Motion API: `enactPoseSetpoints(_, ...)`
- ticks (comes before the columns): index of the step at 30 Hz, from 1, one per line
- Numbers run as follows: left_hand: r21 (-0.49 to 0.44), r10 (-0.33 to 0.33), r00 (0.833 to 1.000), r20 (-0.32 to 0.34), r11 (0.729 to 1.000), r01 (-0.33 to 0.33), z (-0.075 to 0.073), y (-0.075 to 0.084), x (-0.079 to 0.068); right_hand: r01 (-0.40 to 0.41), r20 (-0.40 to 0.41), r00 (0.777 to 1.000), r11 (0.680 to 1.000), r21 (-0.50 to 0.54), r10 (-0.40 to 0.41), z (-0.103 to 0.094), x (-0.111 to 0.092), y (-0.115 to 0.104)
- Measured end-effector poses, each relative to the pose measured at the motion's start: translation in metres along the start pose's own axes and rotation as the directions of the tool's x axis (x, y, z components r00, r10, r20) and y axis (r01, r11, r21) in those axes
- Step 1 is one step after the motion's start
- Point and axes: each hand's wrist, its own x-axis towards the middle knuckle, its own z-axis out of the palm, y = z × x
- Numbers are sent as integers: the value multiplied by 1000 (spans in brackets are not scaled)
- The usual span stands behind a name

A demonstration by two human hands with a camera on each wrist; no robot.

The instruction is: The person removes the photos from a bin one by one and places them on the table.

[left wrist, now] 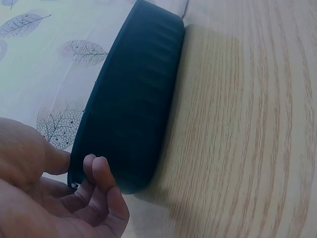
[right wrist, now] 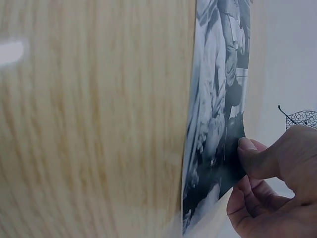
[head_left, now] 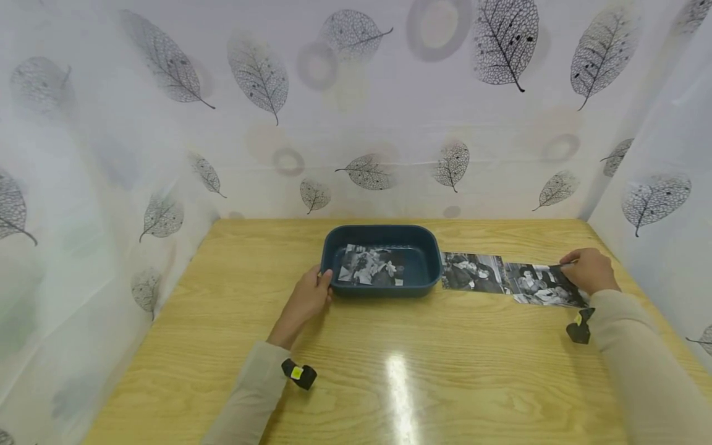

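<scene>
A dark blue-green rectangular tray (head_left: 381,292) sits toward the back of the table with a black-and-white photo (head_left: 367,266) lying in it. My left hand (head_left: 311,290) grips the tray's left end, thumb over the rim and fingers under the outer wall; the left wrist view shows the tray's side (left wrist: 131,99) up close. My right hand (head_left: 592,271) pinches the right edge of another black-and-white photo (head_left: 542,284) between thumb and fingers. In the right wrist view that photo (right wrist: 218,114) bends up at the pinched corner. A further photo (head_left: 473,272) lies between it and the tray.
The wooden table (head_left: 356,346) has a bright light reflection near its front. A white leaf-patterned curtain (head_left: 367,123) stands behind the table and along both sides. Each sleeve carries a black wrist mount, one on the left (head_left: 299,374) and one on the right (head_left: 580,327).
</scene>
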Motion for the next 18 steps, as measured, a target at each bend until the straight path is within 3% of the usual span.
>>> enactPoseSetpoints(18,7,1,1000,-7,1000,-1,0,2,0,-22,8,1000,1000,-12,22,1,-4,-1)
